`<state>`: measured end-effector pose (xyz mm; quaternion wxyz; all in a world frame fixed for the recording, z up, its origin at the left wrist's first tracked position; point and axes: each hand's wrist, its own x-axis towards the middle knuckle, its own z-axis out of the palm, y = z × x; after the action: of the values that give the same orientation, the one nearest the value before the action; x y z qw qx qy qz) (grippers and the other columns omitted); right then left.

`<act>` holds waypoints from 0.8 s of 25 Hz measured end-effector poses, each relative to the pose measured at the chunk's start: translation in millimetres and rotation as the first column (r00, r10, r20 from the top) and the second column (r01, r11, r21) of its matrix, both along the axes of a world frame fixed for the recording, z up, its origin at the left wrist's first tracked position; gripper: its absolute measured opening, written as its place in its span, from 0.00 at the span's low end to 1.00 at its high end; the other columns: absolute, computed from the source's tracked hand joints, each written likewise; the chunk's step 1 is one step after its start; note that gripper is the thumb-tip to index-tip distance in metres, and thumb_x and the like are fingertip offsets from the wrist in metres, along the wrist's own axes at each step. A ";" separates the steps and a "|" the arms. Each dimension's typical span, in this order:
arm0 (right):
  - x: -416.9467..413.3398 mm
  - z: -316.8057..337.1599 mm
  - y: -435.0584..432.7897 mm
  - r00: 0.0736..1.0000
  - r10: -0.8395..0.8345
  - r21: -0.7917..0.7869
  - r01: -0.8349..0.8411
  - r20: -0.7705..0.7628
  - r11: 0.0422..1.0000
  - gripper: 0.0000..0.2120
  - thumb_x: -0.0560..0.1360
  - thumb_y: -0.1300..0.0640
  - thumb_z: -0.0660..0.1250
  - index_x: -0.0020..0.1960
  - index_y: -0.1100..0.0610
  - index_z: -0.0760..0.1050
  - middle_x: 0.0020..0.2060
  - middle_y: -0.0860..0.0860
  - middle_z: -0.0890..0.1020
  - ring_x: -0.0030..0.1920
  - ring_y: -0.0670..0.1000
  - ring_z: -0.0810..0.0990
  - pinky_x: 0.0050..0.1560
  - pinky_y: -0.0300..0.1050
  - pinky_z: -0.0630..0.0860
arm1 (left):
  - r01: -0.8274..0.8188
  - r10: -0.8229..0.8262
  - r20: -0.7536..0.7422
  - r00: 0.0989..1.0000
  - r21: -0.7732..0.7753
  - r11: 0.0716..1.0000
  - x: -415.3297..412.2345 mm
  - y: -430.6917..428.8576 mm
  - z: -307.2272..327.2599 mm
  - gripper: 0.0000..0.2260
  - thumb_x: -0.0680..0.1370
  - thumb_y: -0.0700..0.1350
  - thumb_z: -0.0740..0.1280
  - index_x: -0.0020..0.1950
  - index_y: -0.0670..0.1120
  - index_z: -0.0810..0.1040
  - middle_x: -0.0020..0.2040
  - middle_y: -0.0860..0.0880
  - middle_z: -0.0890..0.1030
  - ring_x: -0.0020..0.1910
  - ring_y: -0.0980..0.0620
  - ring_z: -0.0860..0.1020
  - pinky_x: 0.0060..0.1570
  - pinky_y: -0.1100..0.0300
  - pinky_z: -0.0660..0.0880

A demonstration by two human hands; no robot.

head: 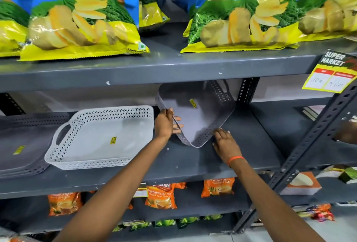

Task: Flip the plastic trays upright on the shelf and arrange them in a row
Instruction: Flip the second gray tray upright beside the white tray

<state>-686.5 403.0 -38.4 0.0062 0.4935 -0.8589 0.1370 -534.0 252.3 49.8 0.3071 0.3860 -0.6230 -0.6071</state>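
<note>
A grey perforated plastic tray (201, 114) is tilted steeply on the middle shelf (173, 166), its inner floor with a yellow sticker facing me and its near corner down on the shelf. My left hand (166, 123) grips its left rim. My right hand (225, 143) presses on the near right rim at the low corner. A white perforated tray (100, 137) lies upright to the left. Further left a grey tray (21, 145) lies flat at the frame edge.
Blue and yellow chip bags (83, 19) fill the shelf above, whose grey edge (154, 69) hangs just over the tilted tray. A slotted upright post (313, 141) and a yellow price tag (332, 73) stand at the right. Orange tea packets (161, 195) sit below.
</note>
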 end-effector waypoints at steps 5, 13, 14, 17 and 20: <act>-3.8 -4.7 7.0 0.964 -0.062 -0.293 -0.018 -0.259 0.956 0.07 0.69 0.64 0.71 0.47 0.60 0.76 0.45 0.57 0.80 0.51 0.59 0.75 0.60 0.47 0.65 | -0.021 0.018 0.012 1.000 0.341 0.940 -4.6 -7.3 -23.4 0.11 0.83 0.43 0.54 0.57 0.37 0.70 0.44 0.39 0.77 0.28 0.54 0.78 0.50 0.51 0.78; 13.7 -2.4 10.8 0.946 -0.049 -0.261 -0.038 -0.321 0.965 0.08 0.69 0.60 0.73 0.47 0.58 0.78 0.43 0.56 0.79 0.53 0.58 0.73 0.52 0.49 0.79 | -0.332 0.314 0.195 0.929 0.067 0.941 -12.8 8.7 -43.5 0.14 0.74 0.38 0.69 0.56 0.33 0.75 0.58 0.36 0.78 0.56 0.41 0.78 0.56 0.52 0.75; 16.7 -0.8 8.7 0.951 -0.026 -0.239 -0.051 -0.310 0.970 0.08 0.70 0.60 0.73 0.47 0.58 0.78 0.41 0.56 0.79 0.52 0.61 0.76 0.52 0.50 0.79 | -0.255 0.270 0.286 0.919 -0.091 0.963 -10.3 18.0 -42.0 0.19 0.74 0.39 0.69 0.61 0.32 0.72 0.65 0.33 0.72 0.64 0.39 0.72 0.64 0.50 0.70; 32.3 -3.2 0.0 0.961 0.036 -0.220 -0.099 -0.275 0.970 0.08 0.69 0.61 0.73 0.47 0.58 0.77 0.39 0.57 0.76 0.46 0.62 0.78 0.53 0.51 0.76 | 0.133 0.125 0.453 0.883 -0.496 0.858 3.0 41.0 -51.3 0.20 0.78 0.45 0.64 0.68 0.38 0.69 0.76 0.37 0.58 0.76 0.41 0.53 0.74 0.53 0.53; 51.8 -12.0 -2.7 0.944 0.052 -0.260 -0.143 -0.327 0.955 0.06 0.69 0.63 0.68 0.46 0.58 0.77 0.38 0.55 0.78 0.43 0.59 0.79 0.62 0.49 0.65 | 0.390 0.011 0.557 0.831 -0.595 0.702 27.9 44.6 -60.6 0.17 0.79 0.51 0.58 0.57 0.44 0.80 0.70 0.45 0.72 0.75 0.46 0.60 0.75 0.51 0.51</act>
<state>-634.7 400.3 -50.4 0.2066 0.5455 -0.7928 0.1766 -506.1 296.9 -10.8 0.1800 0.3239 -0.8990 -0.2333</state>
